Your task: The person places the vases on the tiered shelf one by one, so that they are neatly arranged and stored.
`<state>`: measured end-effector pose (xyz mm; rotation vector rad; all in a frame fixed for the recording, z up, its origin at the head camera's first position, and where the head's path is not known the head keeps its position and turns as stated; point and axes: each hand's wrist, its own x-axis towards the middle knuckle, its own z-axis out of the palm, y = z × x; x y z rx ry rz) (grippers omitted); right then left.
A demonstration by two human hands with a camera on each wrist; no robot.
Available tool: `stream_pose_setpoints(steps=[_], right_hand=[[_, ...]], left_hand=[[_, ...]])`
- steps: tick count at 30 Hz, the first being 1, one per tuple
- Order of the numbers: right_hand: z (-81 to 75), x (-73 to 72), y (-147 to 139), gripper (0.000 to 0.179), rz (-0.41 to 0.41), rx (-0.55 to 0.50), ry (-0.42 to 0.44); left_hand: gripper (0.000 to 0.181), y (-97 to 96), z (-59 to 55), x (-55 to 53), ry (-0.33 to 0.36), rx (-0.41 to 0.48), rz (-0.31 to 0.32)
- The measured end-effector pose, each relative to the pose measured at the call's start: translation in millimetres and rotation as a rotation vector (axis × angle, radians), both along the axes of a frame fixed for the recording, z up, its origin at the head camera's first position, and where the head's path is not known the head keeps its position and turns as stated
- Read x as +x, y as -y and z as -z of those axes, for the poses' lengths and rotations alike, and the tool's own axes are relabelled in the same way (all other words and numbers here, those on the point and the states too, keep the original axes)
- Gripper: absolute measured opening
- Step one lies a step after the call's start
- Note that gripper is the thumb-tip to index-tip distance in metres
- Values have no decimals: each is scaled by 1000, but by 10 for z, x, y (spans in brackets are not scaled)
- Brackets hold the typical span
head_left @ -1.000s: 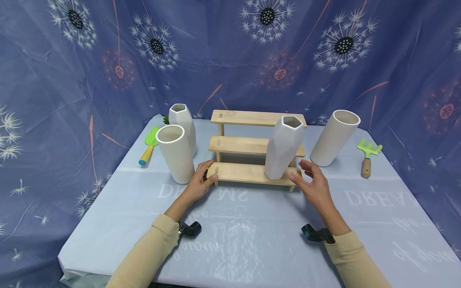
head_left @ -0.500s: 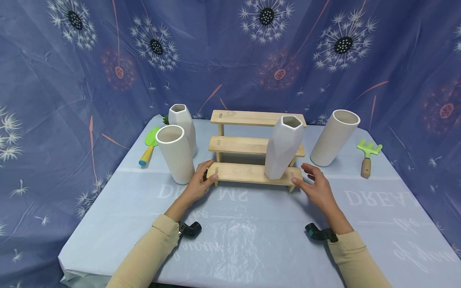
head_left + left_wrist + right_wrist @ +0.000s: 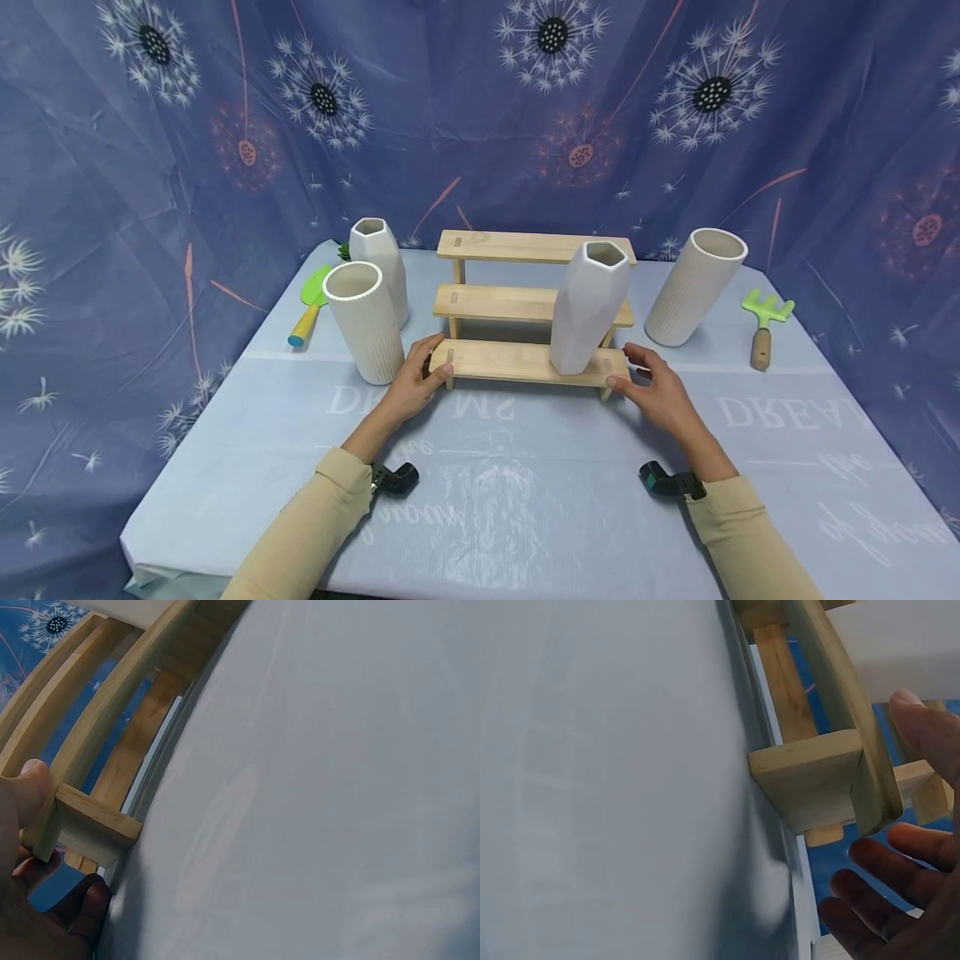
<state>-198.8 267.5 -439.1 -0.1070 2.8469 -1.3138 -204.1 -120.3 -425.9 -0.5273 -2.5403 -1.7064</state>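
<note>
A three-tier wooden display stand (image 3: 495, 360) stands mid-table. On the right part of its lowest tier is a white faceted vase (image 3: 588, 308). My left hand (image 3: 411, 385) grips the left end of that tier, thumb at the front edge and fingers round the end, as the left wrist view also shows. Around the tier's right end, my right hand (image 3: 663, 398) is spread, thumb by the front corner. In the right wrist view its loosely bent fingers (image 3: 896, 874) lie close to the board's end; a gap shows beside the thumb, and firm contact is not visible.
Left of the stand are a ribbed white vase (image 3: 367, 325) and a faceted white vase (image 3: 382, 262). Beyond them lies a green trowel (image 3: 306, 321). To the right are another ribbed vase (image 3: 693, 292) and a green hand fork (image 3: 762, 337). A patterned curtain (image 3: 480, 125) hangs behind.
My right hand has shifted slightly right and down, from beside the vase to the tier's right end, its fingers drawing nearer the end. The left hand, stand and vases have stayed put.
</note>
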Motion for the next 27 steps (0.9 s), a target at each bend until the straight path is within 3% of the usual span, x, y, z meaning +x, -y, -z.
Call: stream_pose_setpoints(steps=[7, 27], right_hand=[[52, -23, -2, 86, -32, -28, 14], [120, -38, 0, 85, -55, -60, 4]], left_hand=[[57, 4, -11, 4, 28, 8, 9], [57, 0, -16, 20, 9, 25, 12]])
